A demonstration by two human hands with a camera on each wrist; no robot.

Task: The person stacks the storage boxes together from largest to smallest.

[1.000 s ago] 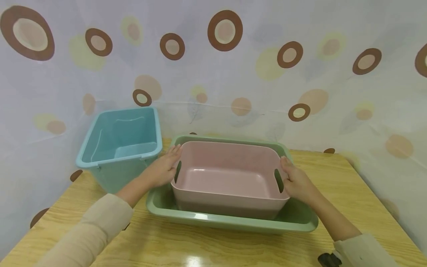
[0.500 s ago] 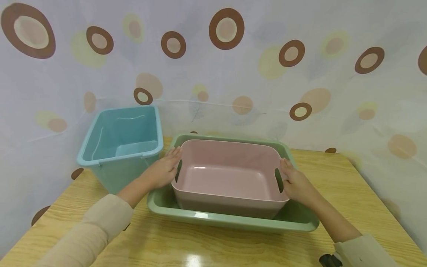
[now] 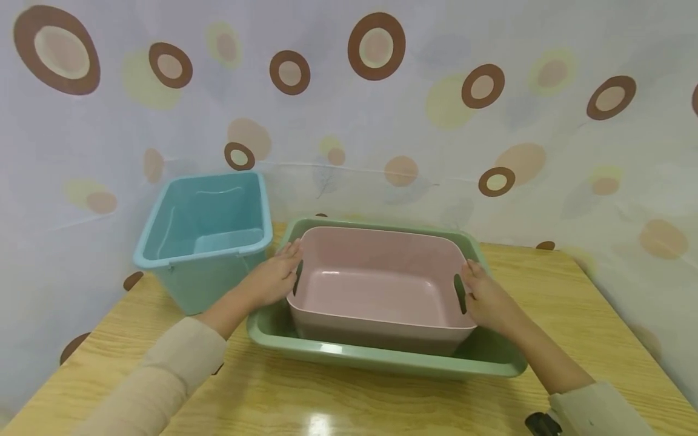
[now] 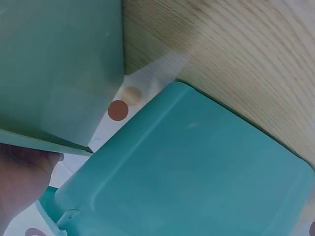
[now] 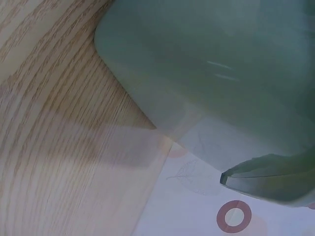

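Note:
A pink basin (image 3: 382,297) with a handle slot at each end sits inside a larger green basin (image 3: 382,360). At its left end my left hand (image 3: 269,280) lies along the outside by the slot, fingers extended. My right hand (image 3: 491,303) touches the opposite end near the other slot, its fingertips by the rim. The left wrist view catches part of the left hand (image 4: 24,179) next to the green basin's rim (image 4: 47,143). In the right wrist view the green basin (image 5: 211,64) fills the upper right, and the hand is out of sight.
To the left, close to my left forearm, stands a blue bin (image 3: 204,266); its side (image 4: 197,162) is large in the left wrist view. Everything rests on a wooden table (image 3: 545,290). A patterned curtain (image 3: 349,127) hangs behind the table.
The whole view has shifted slightly, so everything appears a little further right. Hands and basins keep their places relative to each other.

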